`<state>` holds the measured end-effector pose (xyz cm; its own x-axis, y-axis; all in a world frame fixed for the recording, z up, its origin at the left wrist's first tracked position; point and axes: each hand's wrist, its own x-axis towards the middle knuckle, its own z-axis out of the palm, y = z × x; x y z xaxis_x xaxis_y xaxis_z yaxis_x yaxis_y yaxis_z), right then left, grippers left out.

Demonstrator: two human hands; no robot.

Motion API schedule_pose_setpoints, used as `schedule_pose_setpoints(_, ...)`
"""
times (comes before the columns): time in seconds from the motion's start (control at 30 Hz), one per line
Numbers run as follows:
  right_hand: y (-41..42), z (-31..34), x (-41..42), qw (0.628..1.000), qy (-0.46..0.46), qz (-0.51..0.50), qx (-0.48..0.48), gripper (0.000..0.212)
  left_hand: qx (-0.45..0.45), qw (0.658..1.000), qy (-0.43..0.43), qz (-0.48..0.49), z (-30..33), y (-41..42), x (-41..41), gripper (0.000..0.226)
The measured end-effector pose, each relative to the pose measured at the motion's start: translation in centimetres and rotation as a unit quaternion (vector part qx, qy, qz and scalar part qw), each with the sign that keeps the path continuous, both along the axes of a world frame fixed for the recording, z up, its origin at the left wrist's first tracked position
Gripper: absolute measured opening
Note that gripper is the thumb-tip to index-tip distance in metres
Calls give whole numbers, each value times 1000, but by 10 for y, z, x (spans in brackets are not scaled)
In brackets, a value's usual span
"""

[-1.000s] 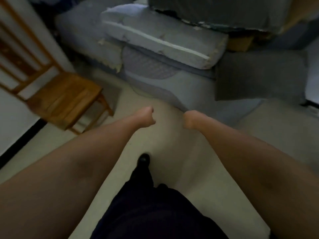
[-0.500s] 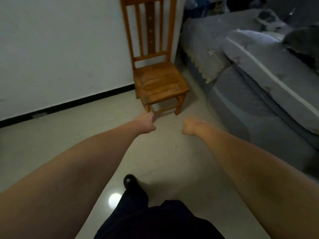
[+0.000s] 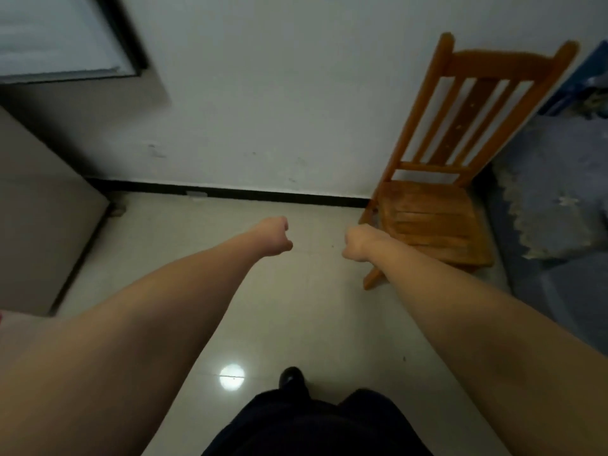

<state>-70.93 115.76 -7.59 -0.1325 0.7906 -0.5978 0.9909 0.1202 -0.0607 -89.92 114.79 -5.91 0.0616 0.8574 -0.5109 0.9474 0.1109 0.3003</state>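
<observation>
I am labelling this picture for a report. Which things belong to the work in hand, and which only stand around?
In the work: left hand and right hand, both fists, holding nothing; wooden chair, nearest to the right hand, not held.
Standing around: blue cover, beige cabinet, window, black shoe.

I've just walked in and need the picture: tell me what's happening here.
A person stands on a pale tiled floor with both bare arms stretched forward. The left hand and the right hand are each curled into a fist and hold nothing. A wooden chair stands against the wall, just right of the right hand, apparently untouched.
</observation>
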Motion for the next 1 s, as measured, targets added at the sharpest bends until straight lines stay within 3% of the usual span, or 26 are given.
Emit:
schedule_pose_setpoints(0.3,87,-7,-70,993,-18,116,-17,36,-9,992,-19,125,-11,44,-65,51)
schedule_pose_setpoints(0.57,214,-1,-129,969,-34,244,-3,28,6,965,-28,260,-4,123,-102,49)
schedule_pose_setpoints(0.77,287,9,-188,935,-24,353,18,31,41,930,-48,362,9,164,-127,49)
schedule_pose_setpoints(1.0,304,6,-270,887,-9,462,17,21,29,886,-40,461,5,154,-174,47)
